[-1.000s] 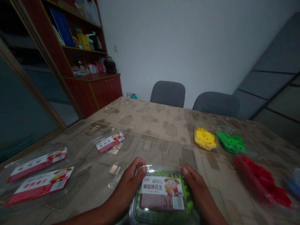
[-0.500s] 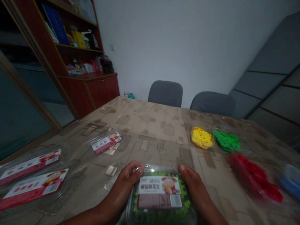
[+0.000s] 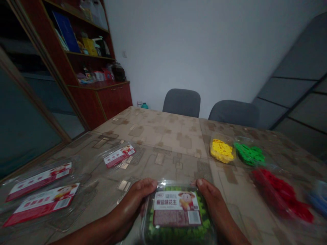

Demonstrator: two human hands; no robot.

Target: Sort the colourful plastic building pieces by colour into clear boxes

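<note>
A clear plastic box (image 3: 176, 234) with a white and red label and light green pieces inside sits low in the middle of the view, its lid on. My left hand (image 3: 138, 195) grips its left side, thumb on the far left corner. On the right side my right hand (image 3: 211, 197) holds it, thumb at the far right corner. The fingers beneath the box are hidden. Three clear lids with labels lie to the left: one farther back (image 3: 119, 156), two nearer, an upper (image 3: 39, 181) and a lower (image 3: 44, 204).
On the patterned table (image 3: 166, 136), to the right, stand clear boxes of yellow pieces (image 3: 222, 150), green pieces (image 3: 250, 154) and red pieces (image 3: 283, 194). Something blue (image 3: 318, 199) is at the right edge. Two grey chairs (image 3: 182, 102) (image 3: 234, 113) stand behind the table.
The whole view has shifted slightly, so the table items appear a little farther right. Both hands still hold the box of light green pieces.
</note>
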